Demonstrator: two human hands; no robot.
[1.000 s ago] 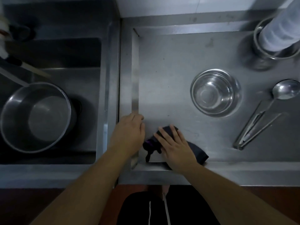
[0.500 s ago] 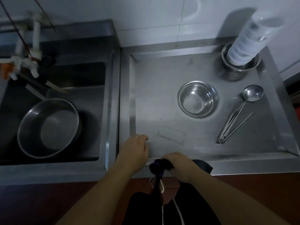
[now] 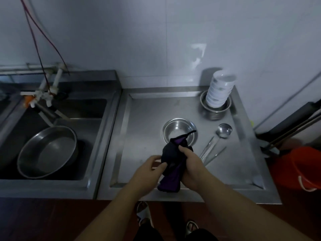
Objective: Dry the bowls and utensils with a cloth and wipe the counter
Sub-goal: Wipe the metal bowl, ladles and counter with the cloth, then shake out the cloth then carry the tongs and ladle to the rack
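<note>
— Report the hands and the cloth.

— From my remote station I see both hands at lower centre of the frame, raised over the front of the recessed stainless-steel counter [image 3: 144,122]. The right hand [image 3: 192,168] has its fingers curled round the crumpled dark cloth with purple lining [image 3: 171,164]. The left hand [image 3: 147,173] pinches the cloth's left edge between thumb and fingertips. The cloth is lifted off the counter; its lower end hangs over the front rim.

— Bowls and utensils?

— A round steel bowl [image 3: 178,127] sits at frame centre, partly covered by the cloth's top. Just right of it lie a long-handled steel ladle [image 3: 224,130] and a thin pair of metal tongs [image 3: 214,156], side by side. At upper right, a stack of white bowls [image 3: 219,91] stands in a steel pot [image 3: 215,112].

— Elsewhere?

— At left, a large steel basin [image 3: 46,152] rests tilted in the sink [image 3: 97,108] beneath white pipework [image 3: 43,93]. At the right edge, a red bucket [image 3: 298,167] stands on the floor.
</note>
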